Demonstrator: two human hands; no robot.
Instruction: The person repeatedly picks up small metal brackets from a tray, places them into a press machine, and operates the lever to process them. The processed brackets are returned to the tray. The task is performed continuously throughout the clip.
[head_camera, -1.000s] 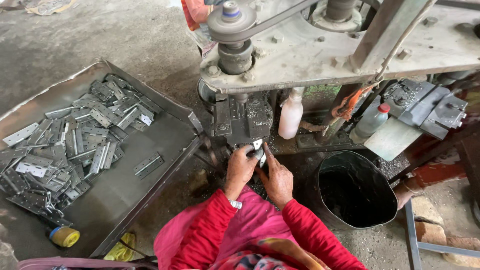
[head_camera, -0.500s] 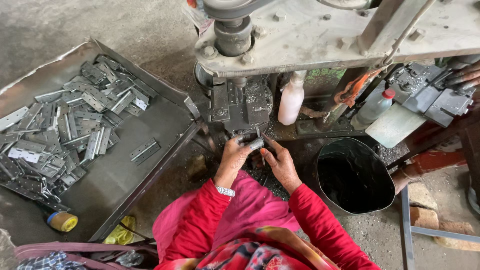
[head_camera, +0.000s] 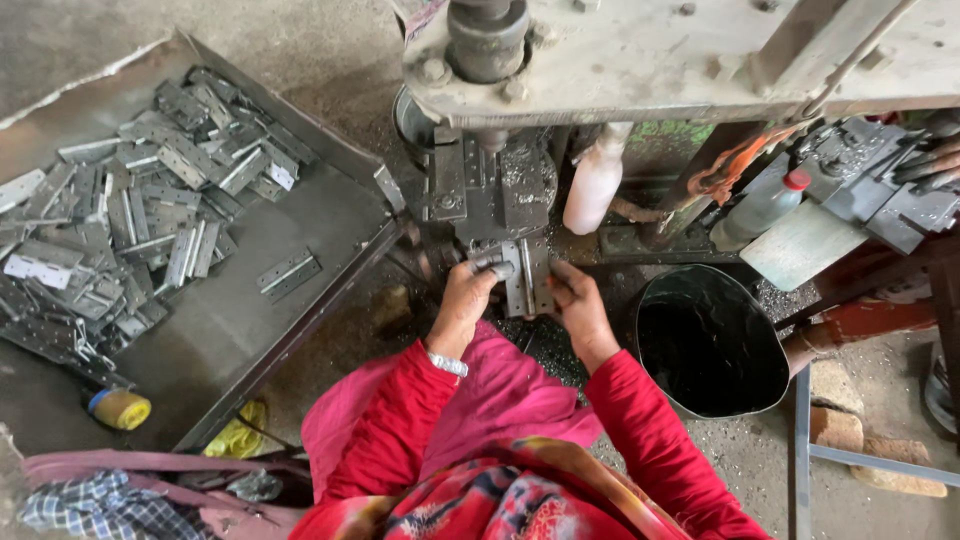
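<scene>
— Grip first: how is the metal hinge (head_camera: 527, 285) held?

— It is pinched from both sides. The left hand (head_camera: 467, 297) is closed on its left edge, fingers curled over the top, and the right hand (head_camera: 578, 305) is pressed to its right edge with the fingers folded against it. The hinge is kept upright, directly below the tooling of the press machine (head_camera: 497, 190) and touching or nearly touching the fixture there; which of the two cannot be told from this angle.

— So which step is judged to be in hand?

— Seating, most likely. The hinge appears to be lined up under the press head, not yet released.

— And what would the next move call for?

— The piece would have to be squared in the fixture and both hands drawn well back from the tooling before anything is driven down. Fingers close to the die are the plain risk.

— Where is the stock kept?

— A heap of hinges (head_camera: 120, 215) is spread over the metal tray (head_camera: 330, 160) on the left, with a single hinge (head_camera: 288, 273) lying apart near its lower edge. A black bucket (head_camera: 712, 342) is stood just beside the right forearm, and a white bottle (head_camera: 594, 186) is propped behind the press.
</scene>
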